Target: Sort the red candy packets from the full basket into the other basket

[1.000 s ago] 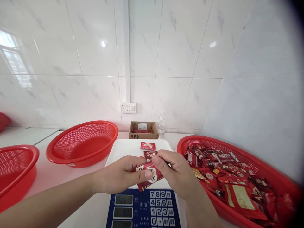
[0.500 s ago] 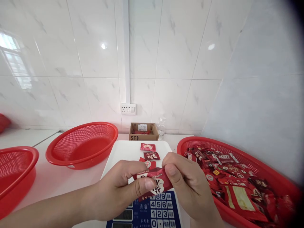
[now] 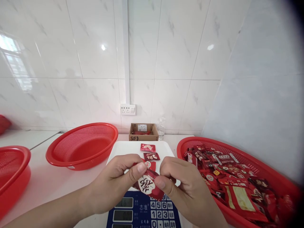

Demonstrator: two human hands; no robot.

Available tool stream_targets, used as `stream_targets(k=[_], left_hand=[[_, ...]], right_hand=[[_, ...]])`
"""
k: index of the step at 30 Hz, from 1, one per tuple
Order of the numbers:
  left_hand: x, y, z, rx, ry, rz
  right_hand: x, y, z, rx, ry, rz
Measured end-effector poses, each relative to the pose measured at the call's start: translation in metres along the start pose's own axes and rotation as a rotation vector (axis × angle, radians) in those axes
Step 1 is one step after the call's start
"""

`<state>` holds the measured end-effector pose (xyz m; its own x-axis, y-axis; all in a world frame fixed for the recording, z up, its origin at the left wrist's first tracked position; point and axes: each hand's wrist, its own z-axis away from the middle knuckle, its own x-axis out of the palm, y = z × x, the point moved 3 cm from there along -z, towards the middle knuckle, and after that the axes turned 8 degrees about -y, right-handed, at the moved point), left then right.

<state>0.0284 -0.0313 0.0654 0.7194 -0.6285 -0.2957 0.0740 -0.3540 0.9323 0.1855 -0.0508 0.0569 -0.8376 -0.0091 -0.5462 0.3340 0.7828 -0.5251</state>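
A red packet [image 3: 148, 185] sits pinched in the narrow grip of left hand [image 3: 118, 179] and right hand [image 3: 182, 182], above the near part of the scale [image 3: 125, 148]. Handling it seems the step in hand; the next move likely calls for avoiding three packets [image 3: 151, 156] beyond. Worktop [image 3: 71, 178] opens left; a filled basket [image 3: 184, 145] bounds the right.

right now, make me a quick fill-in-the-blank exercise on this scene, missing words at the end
1. The packet between the left hand and right hand is mostly ____ and white.
2. Behind its white keys, the panel of the scale is ____.
3. The basket full of packets stands to the person's ____.
4. The box behind the scale is made of ____.

Missing words: red; blue; right; cardboard.
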Motion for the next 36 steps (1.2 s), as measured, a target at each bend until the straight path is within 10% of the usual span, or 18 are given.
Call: stream_targets(k=[8,20,36], left_hand=[[0.008,0.002,0.007,0.216,0.176,-0.106],[0.002,-0.010,0.004,0.193,0.272,0.175],[0.021,-0.004,0.003,0.074,0.057,0.013]], right_hand=[[0.000,-0.012,0.006,-0.080,0.116,0.096],[-0.008,-0.009,0.003,-0.029,0.160,0.088],[-0.005,0.001,0.002,0.219,-0.013,-0.088]])
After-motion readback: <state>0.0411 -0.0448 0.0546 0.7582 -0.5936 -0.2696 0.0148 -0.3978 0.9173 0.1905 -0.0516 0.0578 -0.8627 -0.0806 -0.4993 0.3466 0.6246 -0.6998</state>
